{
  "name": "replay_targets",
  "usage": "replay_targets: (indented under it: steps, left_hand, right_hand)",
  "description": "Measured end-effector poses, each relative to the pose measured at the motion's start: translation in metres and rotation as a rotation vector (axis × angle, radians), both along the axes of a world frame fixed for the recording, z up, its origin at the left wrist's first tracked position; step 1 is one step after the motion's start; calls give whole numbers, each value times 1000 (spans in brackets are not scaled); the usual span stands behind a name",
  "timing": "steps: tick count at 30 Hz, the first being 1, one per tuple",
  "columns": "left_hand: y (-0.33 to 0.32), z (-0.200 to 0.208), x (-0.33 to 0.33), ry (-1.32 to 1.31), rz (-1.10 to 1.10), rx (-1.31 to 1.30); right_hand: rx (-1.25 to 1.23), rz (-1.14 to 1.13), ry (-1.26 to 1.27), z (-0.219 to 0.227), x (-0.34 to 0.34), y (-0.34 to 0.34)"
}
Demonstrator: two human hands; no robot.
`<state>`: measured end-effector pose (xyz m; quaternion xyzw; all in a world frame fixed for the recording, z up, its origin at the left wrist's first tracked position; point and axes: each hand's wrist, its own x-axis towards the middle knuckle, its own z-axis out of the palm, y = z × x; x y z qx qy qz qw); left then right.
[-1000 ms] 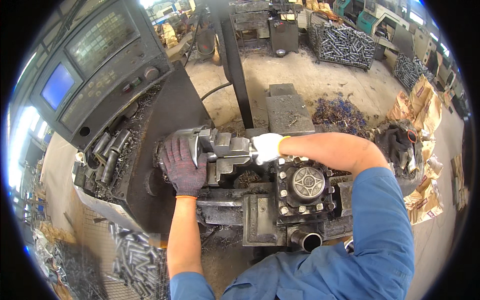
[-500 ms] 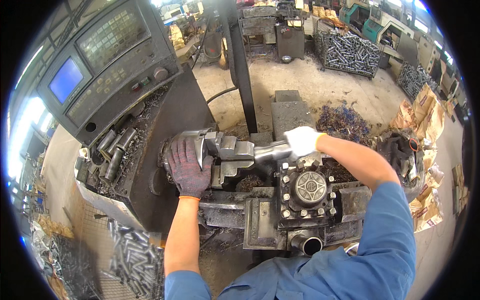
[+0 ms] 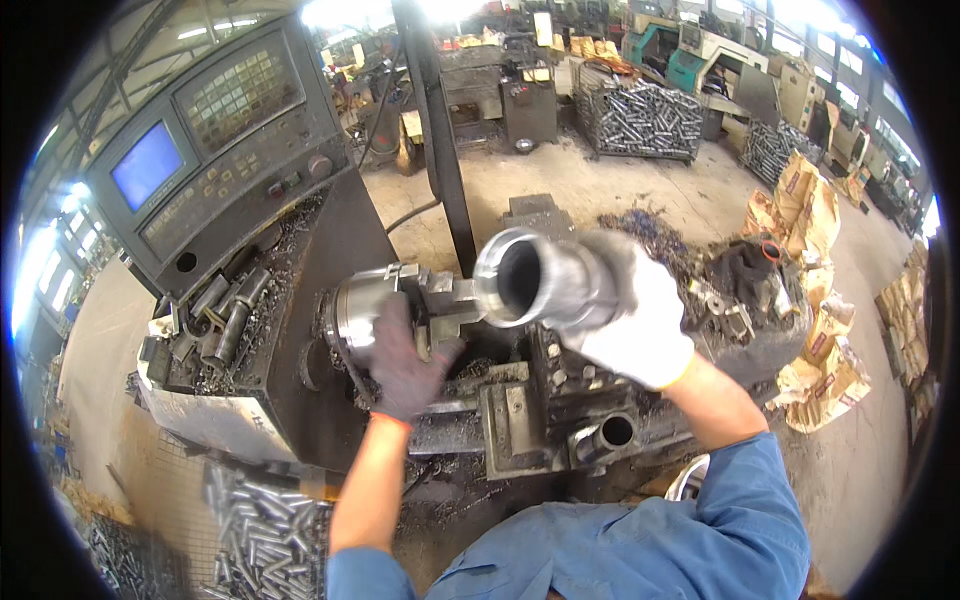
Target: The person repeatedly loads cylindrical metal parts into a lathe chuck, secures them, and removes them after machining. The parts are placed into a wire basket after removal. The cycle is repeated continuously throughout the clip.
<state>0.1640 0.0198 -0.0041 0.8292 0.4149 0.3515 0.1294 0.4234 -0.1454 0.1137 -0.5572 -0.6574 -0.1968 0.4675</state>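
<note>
My right hand (image 3: 640,320), in a white glove, is wrapped around a shiny metal tube (image 3: 495,277) and blurred by motion. The tube is raised above the lathe, its hollow end tilted up toward me, apart from the chuck jaws. My left hand (image 3: 408,365), in a dark glove, is at the front of the lathe chuck (image 3: 365,310); its fingers point up and the thumb stands apart, with nothing held. Whether it touches the chuck is unclear. The square tool post (image 3: 560,375) is mostly hidden under my right hand.
The control panel (image 3: 215,185) with a blue screen stands at the left, metal pieces (image 3: 235,315) lying on the ledge below. Beneath, a wire basket holds finished-looking metal tubes (image 3: 265,540). A short pipe (image 3: 605,437) sticks out near my body. Brown paper bags (image 3: 805,210) lie at the right.
My right hand has lifted the tube out of the chuck jaws and toward me, turning its end up. My left hand has slid down slightly from the chuck's face. The view has shifted.
</note>
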Motion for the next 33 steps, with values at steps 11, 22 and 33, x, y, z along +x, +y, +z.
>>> replay_targets:
  steps: [11, 22, 33]
  left_hand:
    - [-138, -119, -10, -1009, -188, -1517]
    - [-145, -144, -44, -1315, 40, -1906]
    - [-142, -118, -49, -895, -253, -1796]
  right_hand:
    - [-1549, -10, 668, -196, -107, -77]
    - [-1553, -83, 976, -277, 30, -330]
    - [-1120, -233, 446, -198, -27, -124]
